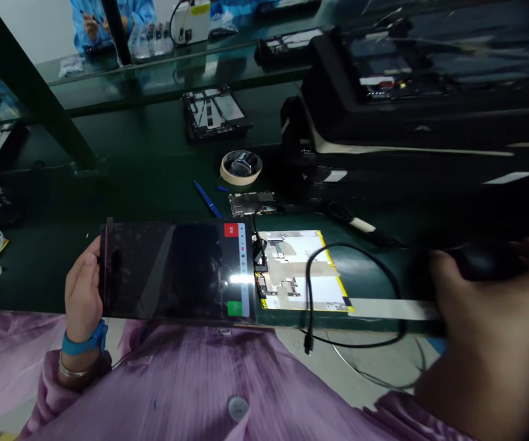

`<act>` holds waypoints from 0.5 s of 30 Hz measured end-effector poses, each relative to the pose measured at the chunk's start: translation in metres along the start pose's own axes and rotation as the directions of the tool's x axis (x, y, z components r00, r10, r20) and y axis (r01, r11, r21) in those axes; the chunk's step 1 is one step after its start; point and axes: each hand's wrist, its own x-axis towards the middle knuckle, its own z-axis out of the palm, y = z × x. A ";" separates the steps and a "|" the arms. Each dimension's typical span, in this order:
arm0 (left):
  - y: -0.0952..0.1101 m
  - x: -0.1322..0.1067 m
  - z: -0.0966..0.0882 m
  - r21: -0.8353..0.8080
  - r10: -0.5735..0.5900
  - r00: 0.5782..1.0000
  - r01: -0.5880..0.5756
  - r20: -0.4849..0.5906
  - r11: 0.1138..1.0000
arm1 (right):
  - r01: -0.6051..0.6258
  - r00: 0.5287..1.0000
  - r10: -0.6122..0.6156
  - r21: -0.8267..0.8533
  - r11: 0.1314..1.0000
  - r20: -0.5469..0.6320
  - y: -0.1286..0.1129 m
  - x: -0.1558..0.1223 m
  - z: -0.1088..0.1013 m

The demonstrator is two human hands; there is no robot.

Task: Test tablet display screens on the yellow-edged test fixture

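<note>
My left hand point(84, 291), with a blue band at its wrist, grips the left edge of a tablet screen point(176, 269). The screen is mostly dark, with a red block, a green block and a light icon strip along its right side. To its right, touching or very near, lies a white battery panel point(312, 285) with yellow edges and circuit parts; a short dark cable runs by the screen's edge. My right hand point(494, 300), blurred at the far right, is curled around a black rounded thing that looks like a computer mouse point(475, 262).
A black cable point(397, 288) loops over the bench's front edge. Behind the screen are a blue pen point(206, 198), a circuit board point(250, 203) and a tape roll point(228, 177). An opened device point(213, 111) sits farther back. Large black equipment point(384, 177) fills the right. A co-worker's blue sleeve point(140, 11) shows beyond.
</note>
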 end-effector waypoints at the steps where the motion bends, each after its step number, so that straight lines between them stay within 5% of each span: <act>1: 0.001 0.000 0.000 0.004 0.000 1.000 0.000 -0.001 1.000 | -0.081 0.997 0.081 0.001 0.997 -0.019 -0.006 0.000 -0.002; 3: 0.002 0.000 0.001 0.025 0.009 1.000 -0.009 -0.005 1.000 | -0.173 0.984 0.173 0.023 0.985 -0.033 -0.013 0.002 -0.002; 9: 0.001 0.000 0.002 0.032 0.021 0.999 -0.021 -0.024 0.999 | -0.134 0.976 0.146 0.082 0.988 -0.165 0.005 0.012 0.015; 13: 0.003 -0.001 0.004 0.001 0.000 0.998 0.000 -0.067 1.000 | 0.255 0.882 -0.149 0.188 0.949 -0.447 -0.042 -0.010 -0.018; 15: 0.004 -0.001 0.004 -0.018 0.001 0.996 -0.002 -0.087 1.000 | 0.560 0.824 -0.477 0.308 0.769 -0.306 -0.093 -0.032 -0.047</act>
